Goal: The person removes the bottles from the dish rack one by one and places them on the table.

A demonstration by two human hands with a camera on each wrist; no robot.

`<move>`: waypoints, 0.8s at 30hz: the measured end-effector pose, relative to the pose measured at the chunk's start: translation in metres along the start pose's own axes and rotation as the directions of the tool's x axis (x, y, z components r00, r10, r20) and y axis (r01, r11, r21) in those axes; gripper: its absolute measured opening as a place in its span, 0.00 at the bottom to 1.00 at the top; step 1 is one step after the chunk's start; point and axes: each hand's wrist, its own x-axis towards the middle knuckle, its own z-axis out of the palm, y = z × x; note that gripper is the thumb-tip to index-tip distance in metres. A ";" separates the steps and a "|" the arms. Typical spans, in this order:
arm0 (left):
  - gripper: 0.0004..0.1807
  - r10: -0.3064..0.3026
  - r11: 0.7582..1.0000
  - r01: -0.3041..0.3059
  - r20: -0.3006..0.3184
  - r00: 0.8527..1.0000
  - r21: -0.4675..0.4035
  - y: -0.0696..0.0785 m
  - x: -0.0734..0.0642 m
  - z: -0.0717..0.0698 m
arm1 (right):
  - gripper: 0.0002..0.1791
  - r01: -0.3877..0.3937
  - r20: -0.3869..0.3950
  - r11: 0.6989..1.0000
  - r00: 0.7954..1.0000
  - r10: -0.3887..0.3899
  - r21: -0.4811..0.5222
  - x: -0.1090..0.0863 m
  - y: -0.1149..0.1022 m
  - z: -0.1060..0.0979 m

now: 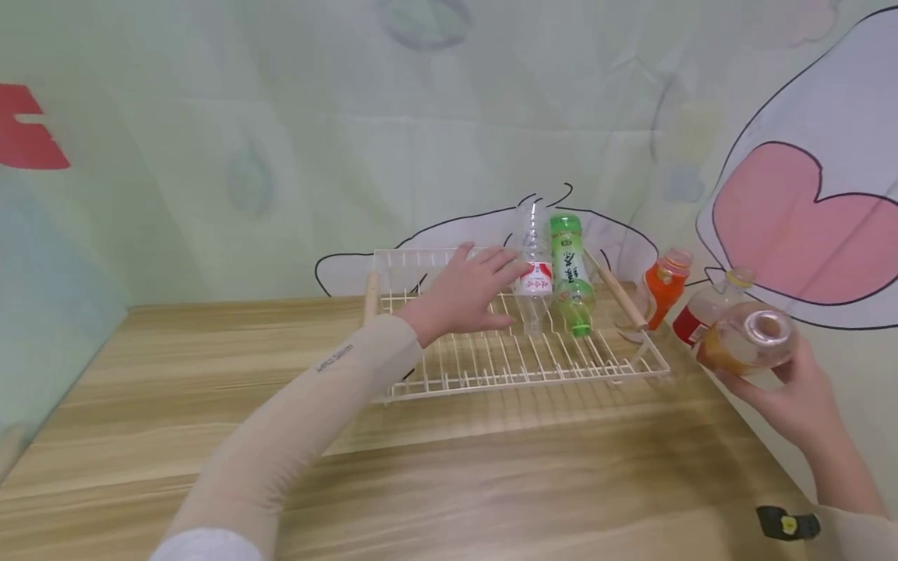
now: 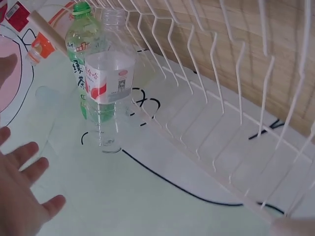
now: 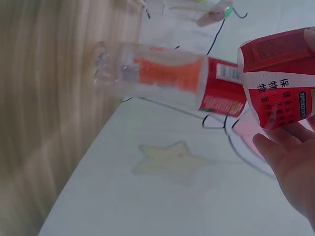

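My left hand (image 1: pixel 468 292) reaches over a white wire dish rack (image 1: pixel 484 382), fingers spread and nothing in its grasp. Its fingertips overlap a clear plastic bottle (image 1: pixel 536 276) with a red and white label in the head view, though the left wrist view shows a gap between them. Beside that bottle, a green-tinted tea bottle (image 1: pixel 571 273) leans in the rack with its green cap down. At the right, my right hand (image 1: pixel 800 397) grips a clear bottle (image 1: pixel 751 339), its mouth facing the head camera. In the right wrist view its red label (image 3: pixel 280 73) carries white print.
Just right of the rack stand an orange-labelled bottle (image 1: pixel 666 284) and a clear bottle with a red label (image 1: pixel 694 319). Wooden bars (image 1: pixel 617 292) edge the rack's sides. A patterned cloth (image 1: pixel 281 156) hangs behind the wood-grain table (image 1: pixel 491 483).
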 end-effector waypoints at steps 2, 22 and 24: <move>0.45 -0.063 0.996 0.063 -0.008 0.998 -0.069 0.000 0.005 0.004 | 0.50 -0.045 0.000 0.999 0.999 0.045 -0.017 -0.003 0.006 -0.002; 0.48 -0.505 0.550 0.381 0.068 0.861 -0.743 0.003 0.069 0.034 | 0.44 -0.222 0.134 0.975 0.967 0.217 0.022 -0.015 0.049 0.010; 0.49 -0.529 0.472 0.387 0.097 0.843 -0.792 0.003 0.072 0.038 | 0.43 -0.215 0.132 0.976 0.969 0.208 0.041 -0.016 0.052 0.012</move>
